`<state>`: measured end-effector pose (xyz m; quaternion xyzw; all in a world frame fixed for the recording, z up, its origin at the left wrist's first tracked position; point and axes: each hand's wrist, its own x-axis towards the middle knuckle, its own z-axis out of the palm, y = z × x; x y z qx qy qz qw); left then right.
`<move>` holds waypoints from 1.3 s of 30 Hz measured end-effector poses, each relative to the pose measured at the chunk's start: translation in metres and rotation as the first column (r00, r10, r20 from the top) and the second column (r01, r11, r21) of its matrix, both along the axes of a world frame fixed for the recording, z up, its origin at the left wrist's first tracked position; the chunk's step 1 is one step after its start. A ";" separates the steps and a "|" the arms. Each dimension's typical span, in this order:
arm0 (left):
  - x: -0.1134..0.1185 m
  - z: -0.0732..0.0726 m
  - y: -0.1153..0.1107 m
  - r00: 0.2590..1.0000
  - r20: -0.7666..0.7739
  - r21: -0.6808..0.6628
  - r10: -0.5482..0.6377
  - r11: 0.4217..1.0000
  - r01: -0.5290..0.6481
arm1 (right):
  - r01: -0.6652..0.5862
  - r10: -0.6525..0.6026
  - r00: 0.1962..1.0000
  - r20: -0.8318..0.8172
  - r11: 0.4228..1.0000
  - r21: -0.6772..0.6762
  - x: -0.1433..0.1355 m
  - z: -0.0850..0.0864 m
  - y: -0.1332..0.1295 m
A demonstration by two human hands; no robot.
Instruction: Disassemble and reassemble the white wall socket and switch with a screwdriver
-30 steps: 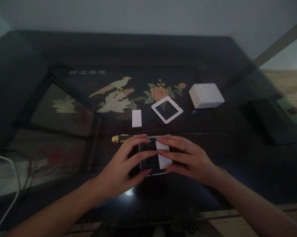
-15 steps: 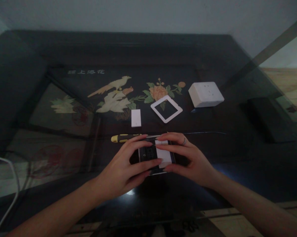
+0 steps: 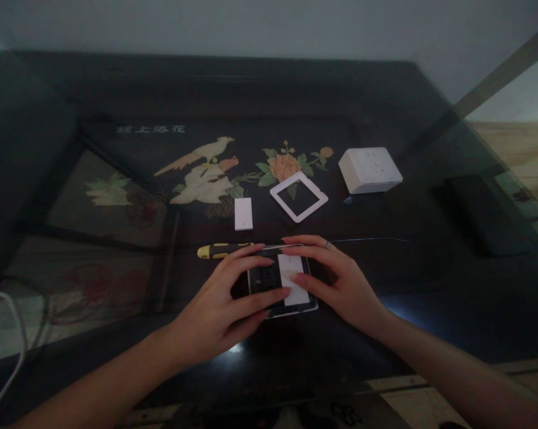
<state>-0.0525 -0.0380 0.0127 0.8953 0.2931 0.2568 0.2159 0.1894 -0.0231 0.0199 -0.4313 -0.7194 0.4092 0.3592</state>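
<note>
A square wall switch (image 3: 267, 275) with a dark body and pale rim lies on the table near its front. On its right half sits a white rocker plate (image 3: 292, 293); the left half shows the bare dark mechanism. My left hand (image 3: 226, 298) grips the switch from the left, with fingers at its far and near edges and across the middle. From the right, my right hand (image 3: 335, 277) has its thumb pressed on the white rocker plate and its fingers over the far edge. Just beyond lies a yellow and black screwdriver handle (image 3: 219, 250), partly behind my left fingers.
Past the hands lie a second white rocker plate (image 3: 243, 214), a white square frame (image 3: 311, 208) and a white socket box (image 3: 370, 170). A dark oblong object (image 3: 485, 214) is at the right, a white cable (image 3: 18, 351) at the left. The glossy table (image 3: 161, 357) reflects light.
My right thumb has moved from the near edge of the switch onto the rocker plate, baring the near right corner. My left hand keeps its grip. The view has shifted slightly.
</note>
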 end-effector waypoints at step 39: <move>0.007 0.003 -0.008 0.995 -0.104 0.072 -0.005 0.997 0.012 | -0.005 0.003 0.998 0.055 0.999 0.035 0.000 0.004 0.001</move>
